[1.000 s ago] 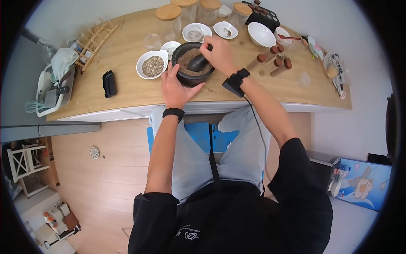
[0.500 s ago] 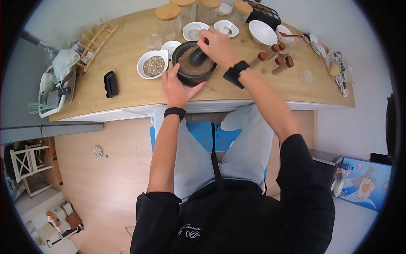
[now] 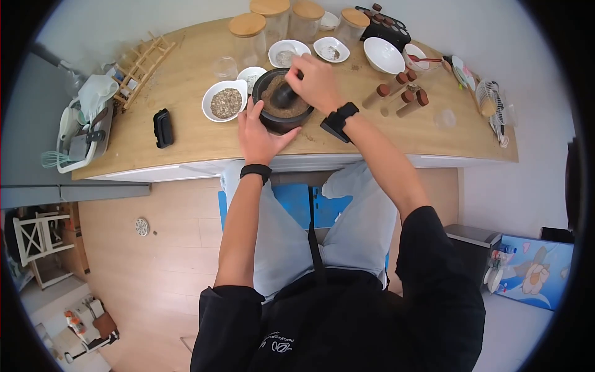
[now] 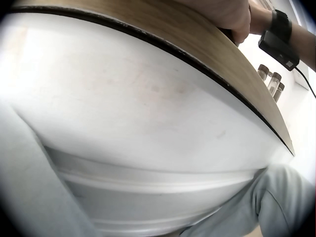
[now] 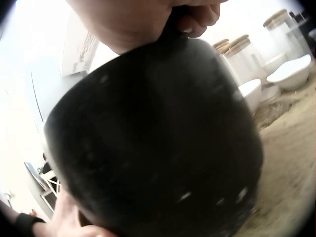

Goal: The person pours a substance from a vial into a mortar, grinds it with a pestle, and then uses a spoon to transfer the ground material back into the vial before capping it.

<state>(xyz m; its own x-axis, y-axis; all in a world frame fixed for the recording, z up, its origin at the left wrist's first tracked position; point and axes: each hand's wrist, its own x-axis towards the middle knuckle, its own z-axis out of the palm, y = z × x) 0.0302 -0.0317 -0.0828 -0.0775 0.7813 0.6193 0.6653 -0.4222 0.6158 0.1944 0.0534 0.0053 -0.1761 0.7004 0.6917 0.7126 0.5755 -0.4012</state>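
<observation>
A dark stone mortar (image 3: 282,126) stands near the counter's front edge, with brown ground powder (image 3: 295,111) inside. My left hand (image 3: 259,137) holds its near left side, fingers up along the wall to the rim and thumb spread across the front. From above, my right hand (image 3: 316,84) grips the handle of a black pestle (image 3: 283,96), whose rounded head sits tilted in the powder. The mortar's dark wall (image 5: 158,133) fills most of the right wrist view and hides the pestle's head there. Only part of the right hand (image 4: 232,15) shows in the left wrist view.
Left of the mortar is a white bowl of coarse seasoning (image 3: 225,103). More small white dishes (image 3: 331,49) and wooden-lidded jars (image 3: 248,40) stand behind. Several cork-topped tubes (image 3: 409,102) are to the right. A black case (image 3: 163,128) lies at left on the counter (image 3: 198,139).
The right hand and pestle rose toward the back of the mortar, then came down nearer its middle left. The left hand keeps its place on the mortar, and the view shifted slightly.
</observation>
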